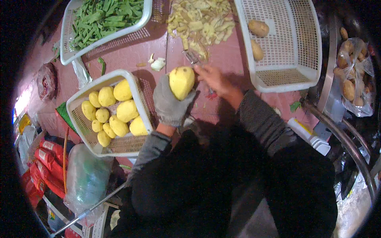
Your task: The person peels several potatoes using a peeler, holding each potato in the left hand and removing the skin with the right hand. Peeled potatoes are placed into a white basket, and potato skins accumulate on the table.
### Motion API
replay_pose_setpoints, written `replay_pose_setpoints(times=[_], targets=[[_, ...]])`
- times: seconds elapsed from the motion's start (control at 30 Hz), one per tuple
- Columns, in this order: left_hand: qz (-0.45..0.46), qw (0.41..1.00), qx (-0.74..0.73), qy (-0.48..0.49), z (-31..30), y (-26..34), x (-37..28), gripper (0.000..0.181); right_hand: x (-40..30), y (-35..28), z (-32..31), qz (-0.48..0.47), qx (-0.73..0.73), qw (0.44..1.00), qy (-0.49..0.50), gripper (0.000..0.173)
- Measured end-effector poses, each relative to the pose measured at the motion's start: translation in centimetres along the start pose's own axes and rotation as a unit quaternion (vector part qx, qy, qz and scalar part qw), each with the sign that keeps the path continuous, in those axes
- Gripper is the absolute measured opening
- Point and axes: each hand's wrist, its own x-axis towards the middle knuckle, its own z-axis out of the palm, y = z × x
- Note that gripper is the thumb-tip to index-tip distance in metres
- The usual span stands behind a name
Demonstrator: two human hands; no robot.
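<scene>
My left hand (pixel 172 101), in a grey knit glove, holds a peeled potato (pixel 182 81) that has a few dark spots. Just to its right, my bare right hand (pixel 215 79) grips a metal vegetable peeler (pixel 191 56), its head pointing up and left, apart from the potato. Beyond the peeler lies a heap of potato peelings (pixel 205 25). Several peeled potatoes (pixel 119 125) lie in a white plastic basket (pixel 138 101) to the left. In a larger white basket (pixel 253 71) at the right, two unpeeled potatoes (pixel 258 28) rest near the left wall.
A white basket (pixel 104 44) of cut green vegetables (pixel 110 17) stands at the upper left. Vegetable scraps (pixel 157 64) lie on the reddish tabletop (pixel 178 53). At the far right is a plastic bag of unpeeled potatoes (pixel 349 89), near a curved metal tube (pixel 342 136). Red packages (pixel 49 160) sit lower left.
</scene>
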Motion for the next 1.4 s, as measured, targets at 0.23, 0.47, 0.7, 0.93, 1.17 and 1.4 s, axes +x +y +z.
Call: replay_pose_setpoints(times=[0.23, 0.47, 0.7, 0.93, 1.17, 1.4], targets=[[-0.03, 0.992, -0.092, -0.079, 0.4, -0.6, 1.1, 0.103, 1.8, -1.2, 1.4, -0.032, -0.073, 0.996, -0.043, 0.044], [-0.114, 0.968, -0.191, -0.112, 0.3, 0.8, 1.7, 0.09, -3.6, -4.5, -2.3, -0.306, -0.504, 0.804, 0.075, 0.038], [-0.001, 0.997, -0.058, -0.04, 1.0, 1.9, 0.2, 0.084, -2.7, -5.7, -4.6, -0.348, -0.594, 0.714, 0.133, 0.041], [0.033, 0.999, -0.033, -0.004, -0.9, 0.5, 0.9, 0.087, -5.1, -7.4, -3.0, -0.374, -0.555, 0.741, 0.058, 0.046], [0.081, 0.997, -0.001, 0.004, -0.7, 1.5, 0.8, 0.079, -3.3, -5.0, -4.3, -0.323, -0.61, 0.712, 0.125, 0.042], [0.077, 0.997, -0.002, 0.018, 0.3, 1.4, 0.2, 0.083, -5.4, -6.7, -2.7, -0.308, -0.614, 0.725, 0.037, 0.041]])
